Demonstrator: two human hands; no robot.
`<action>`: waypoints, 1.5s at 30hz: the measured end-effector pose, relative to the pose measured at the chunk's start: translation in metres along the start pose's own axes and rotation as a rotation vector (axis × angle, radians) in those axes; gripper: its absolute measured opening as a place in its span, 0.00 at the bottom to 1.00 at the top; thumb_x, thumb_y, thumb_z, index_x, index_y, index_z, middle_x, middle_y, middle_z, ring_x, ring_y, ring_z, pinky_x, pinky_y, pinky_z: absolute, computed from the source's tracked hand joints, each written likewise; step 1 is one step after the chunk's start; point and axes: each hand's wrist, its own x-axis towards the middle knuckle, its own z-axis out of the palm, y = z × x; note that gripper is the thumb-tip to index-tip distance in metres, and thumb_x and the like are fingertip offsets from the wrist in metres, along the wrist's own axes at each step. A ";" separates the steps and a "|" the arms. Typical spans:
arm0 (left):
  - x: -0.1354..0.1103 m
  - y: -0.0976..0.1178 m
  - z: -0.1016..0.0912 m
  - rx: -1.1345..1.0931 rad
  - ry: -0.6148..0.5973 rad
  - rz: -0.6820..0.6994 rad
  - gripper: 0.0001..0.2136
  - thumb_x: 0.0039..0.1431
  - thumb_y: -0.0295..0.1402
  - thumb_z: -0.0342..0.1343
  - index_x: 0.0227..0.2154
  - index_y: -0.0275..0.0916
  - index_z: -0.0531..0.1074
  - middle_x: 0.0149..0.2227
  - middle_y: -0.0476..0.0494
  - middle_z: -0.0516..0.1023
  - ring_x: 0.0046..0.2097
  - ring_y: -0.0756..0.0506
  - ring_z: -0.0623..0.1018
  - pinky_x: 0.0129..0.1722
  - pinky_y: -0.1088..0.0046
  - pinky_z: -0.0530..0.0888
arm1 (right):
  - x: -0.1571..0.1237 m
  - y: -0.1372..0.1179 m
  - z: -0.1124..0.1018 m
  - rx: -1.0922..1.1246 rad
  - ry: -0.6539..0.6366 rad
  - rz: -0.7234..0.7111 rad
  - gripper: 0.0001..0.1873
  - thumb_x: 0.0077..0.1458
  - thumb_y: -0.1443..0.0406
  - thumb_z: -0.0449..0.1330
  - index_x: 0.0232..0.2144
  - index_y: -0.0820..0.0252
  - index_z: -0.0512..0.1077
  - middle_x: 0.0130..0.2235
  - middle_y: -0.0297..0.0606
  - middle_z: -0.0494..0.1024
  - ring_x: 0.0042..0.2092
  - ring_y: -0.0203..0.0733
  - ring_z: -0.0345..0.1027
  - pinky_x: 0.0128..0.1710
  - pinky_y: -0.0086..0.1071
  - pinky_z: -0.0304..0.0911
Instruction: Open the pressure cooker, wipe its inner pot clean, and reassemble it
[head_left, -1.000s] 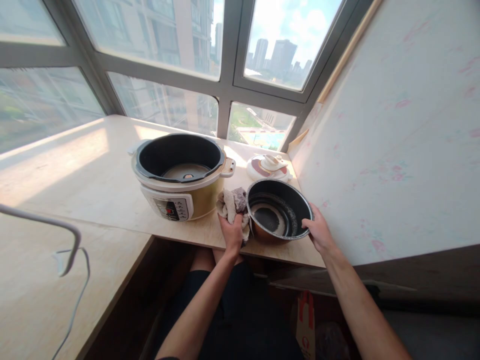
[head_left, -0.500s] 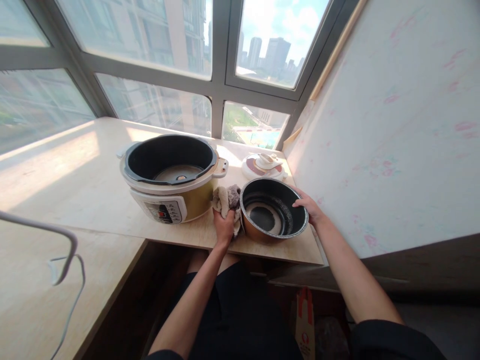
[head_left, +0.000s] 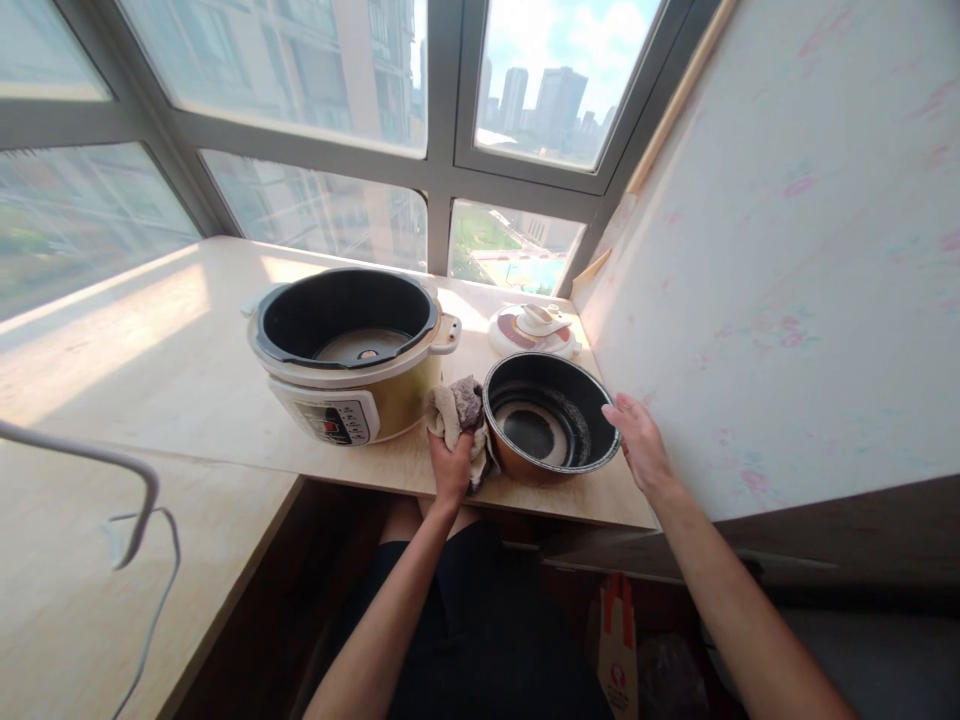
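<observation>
While the left hand (head_left: pixel 451 465) clutches a bunched beige-and-grey cloth (head_left: pixel 448 412), the round, black-lined, copper-brown pot (head_left: pixel 553 415) stands between it and the right hand (head_left: pixel 642 440), whose fingers extend ungripping beside the rim, contact unclear.

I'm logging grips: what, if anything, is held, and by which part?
The left hand grips the bunched cloth by its near part. The right hand is open beside the pot; contact is unclear.
</observation>
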 end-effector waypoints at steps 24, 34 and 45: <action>0.018 0.008 0.004 0.040 -0.071 0.011 0.24 0.53 0.30 0.59 0.55 0.41 0.70 0.51 0.42 0.78 0.56 0.39 0.75 0.61 0.62 0.66 | 0.057 -0.017 -0.002 0.039 -0.283 0.312 0.46 0.29 0.72 0.58 0.57 0.54 0.73 0.29 0.30 0.81 0.26 0.42 0.70 0.23 0.31 0.64; 0.007 0.009 0.006 -0.023 -0.053 -0.025 0.26 0.52 0.31 0.61 0.56 0.40 0.70 0.53 0.40 0.78 0.56 0.38 0.75 0.60 0.62 0.69 | 0.077 -0.012 0.003 -0.027 0.007 0.145 0.29 0.41 0.57 0.72 0.47 0.59 0.77 0.45 0.42 0.82 0.47 0.51 0.76 0.49 0.43 0.72; 0.018 0.023 0.022 -0.136 -0.008 -0.063 0.24 0.51 0.30 0.60 0.54 0.39 0.72 0.50 0.40 0.78 0.54 0.40 0.77 0.58 0.60 0.70 | -0.012 0.002 0.012 0.101 0.059 0.009 0.33 0.40 0.67 0.64 0.53 0.56 0.73 0.44 0.35 0.81 0.43 0.46 0.73 0.43 0.37 0.71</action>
